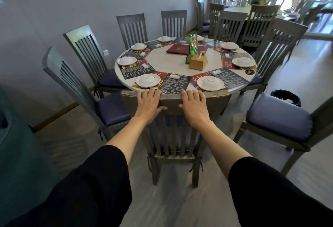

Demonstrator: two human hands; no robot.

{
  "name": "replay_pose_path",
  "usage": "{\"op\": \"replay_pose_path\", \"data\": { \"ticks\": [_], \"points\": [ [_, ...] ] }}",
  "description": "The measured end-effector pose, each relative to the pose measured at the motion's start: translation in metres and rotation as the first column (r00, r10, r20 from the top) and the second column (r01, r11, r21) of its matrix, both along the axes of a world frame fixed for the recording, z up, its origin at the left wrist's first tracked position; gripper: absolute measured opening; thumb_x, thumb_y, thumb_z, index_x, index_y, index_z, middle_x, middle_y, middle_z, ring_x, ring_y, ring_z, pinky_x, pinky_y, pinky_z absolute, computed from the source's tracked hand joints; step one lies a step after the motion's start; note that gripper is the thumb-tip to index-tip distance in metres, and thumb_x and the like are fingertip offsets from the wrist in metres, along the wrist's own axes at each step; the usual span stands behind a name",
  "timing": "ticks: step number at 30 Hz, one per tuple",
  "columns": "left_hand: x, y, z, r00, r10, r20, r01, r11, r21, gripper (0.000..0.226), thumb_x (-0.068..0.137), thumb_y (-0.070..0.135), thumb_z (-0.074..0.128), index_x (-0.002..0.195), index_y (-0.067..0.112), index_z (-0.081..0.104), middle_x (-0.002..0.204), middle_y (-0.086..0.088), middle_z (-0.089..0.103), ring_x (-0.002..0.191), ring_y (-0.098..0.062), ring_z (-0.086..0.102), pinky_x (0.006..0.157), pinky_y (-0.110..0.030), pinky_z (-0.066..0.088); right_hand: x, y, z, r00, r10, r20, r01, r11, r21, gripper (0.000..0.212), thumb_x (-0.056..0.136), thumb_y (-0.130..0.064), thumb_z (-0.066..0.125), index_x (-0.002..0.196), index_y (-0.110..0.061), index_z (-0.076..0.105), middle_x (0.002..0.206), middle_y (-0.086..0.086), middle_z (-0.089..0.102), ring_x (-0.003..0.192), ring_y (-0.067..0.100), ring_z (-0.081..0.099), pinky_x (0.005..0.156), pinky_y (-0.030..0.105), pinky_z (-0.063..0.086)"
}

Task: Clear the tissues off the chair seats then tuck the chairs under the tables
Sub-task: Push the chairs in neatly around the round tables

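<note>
**Head view: fingers sit between chair back and table rim**

Head view shows the left hand (148, 103) and the right hand (193, 107) both grasping the top rail of the chair (173, 136). The fingers are draped over the far side of the rail and the thumbs are pressed on the near face.

The rail is right at the edge of the round table (171, 62), so the likeliest trouble is pinched fingers. Any further push would close the rail against the rim with the fingertips caught between. A hard shove could also jolt the table and rattle the two nearest plates (148, 80), which sit close to that edge on paper placemats (175, 83).

The chair is grey wood with a slatted back, worn pale along the top rail. Its dark blue cushion is tied on at the rear posts. It stands square to the table and looks nearly tucked in. The seat is mostly hidden behind the slats, so I cannot tell whether any tissue lies on it.

The neighbouring chair (279, 118) on the right stands pulled out and turned away from the table, beside a black bin (285, 97). Its cushion looks free of tissues, and I judge it is not yet tucked in.
</note>
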State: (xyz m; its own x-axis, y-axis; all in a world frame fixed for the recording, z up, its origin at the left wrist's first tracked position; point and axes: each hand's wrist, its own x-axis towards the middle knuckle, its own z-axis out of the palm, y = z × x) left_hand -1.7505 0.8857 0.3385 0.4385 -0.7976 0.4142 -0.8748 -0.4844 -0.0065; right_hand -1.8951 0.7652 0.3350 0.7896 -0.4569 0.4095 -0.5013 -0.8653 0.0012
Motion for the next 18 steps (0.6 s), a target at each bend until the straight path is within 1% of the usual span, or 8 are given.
{"op": "replay_pose_path", "data": {
  "ticks": [3,7,11,14,16,18],
  "points": [
    [0.021,0.007,0.004,0.999,-0.028,-0.035,0.029,0.999,0.026,0.053,0.084,0.049,0.06,0.122,0.019,0.04,0.127,-0.006,0.045,0.121,-0.029,0.039,0.111,-0.049,0.016,0.016,0.011,0.0,1.0,-0.016,-0.001,0.016,1.0,0.002,0.052,0.097,-0.032,0.047,0.142,-0.012,0.03,0.138,0.007,0.041,0.132,0.027,0.032,0.115,0.046,0.014],
    [0.043,0.016,0.004,0.998,-0.068,0.006,0.067,0.996,0.054,0.053,0.085,0.051,0.057,0.123,0.018,0.04,0.126,-0.006,0.047,0.119,-0.028,0.041,0.111,-0.05,0.019,0.033,0.025,-0.001,0.999,-0.052,-0.008,0.052,0.998,0.021,0.052,0.097,-0.032,0.046,0.141,-0.013,0.029,0.138,0.007,0.04,0.132,0.027,0.031,0.115,0.045,0.013],
    [0.055,0.025,0.006,0.99,-0.136,0.024,0.134,0.989,0.062,0.053,0.086,0.051,0.056,0.122,0.015,0.041,0.127,-0.008,0.048,0.119,-0.028,0.042,0.108,-0.05,0.022,0.039,0.039,0.004,0.996,-0.092,0.004,0.092,0.994,0.05,0.051,0.096,-0.032,0.047,0.141,-0.013,0.029,0.14,0.007,0.039,0.134,0.027,0.03,0.116,0.045,0.011],
    [0.059,0.029,0.008,0.981,-0.184,0.065,0.181,0.982,0.056,0.053,0.087,0.051,0.055,0.122,0.013,0.041,0.124,-0.009,0.048,0.114,-0.027,0.044,0.101,-0.043,0.03,0.047,0.051,0.008,0.985,-0.17,0.021,0.166,0.979,0.12,0.05,0.097,-0.039,0.045,0.137,-0.013,0.034,0.139,0.008,0.041,0.135,0.027,0.03,0.117,0.046,0.01],
    [0.064,0.031,0.009,0.973,-0.224,0.064,0.221,0.974,0.048,0.051,0.087,0.049,0.055,0.122,0.013,0.042,0.124,-0.009,0.049,0.112,-0.026,0.044,0.097,-0.039,0.032,0.057,0.059,0.014,0.97,-0.241,0.028,0.232,0.955,0.187,0.051,0.096,-0.047,0.041,0.133,-0.012,0.038,0.138,0.01,0.043,0.134,0.029,0.031,0.116,0.048,0.009],
    [0.07,0.034,0.01,0.962,-0.267,0.047,0.265,0.963,0.047,0.049,0.088,0.047,0.055,0.122,0.013,0.042,0.123,-0.008,0.05,0.113,-0.025,0.045,0.096,-0.038,0.033,0.062,0.064,0.015,0.966,-0.258,0.018,0.248,0.943,0.221,0.053,0.096,-0.05,0.039,0.133,-0.011,0.039,0.138,0.011,0.042,0.135,0.03,0.031,0.116,0.049,0.007]
  ]
}}
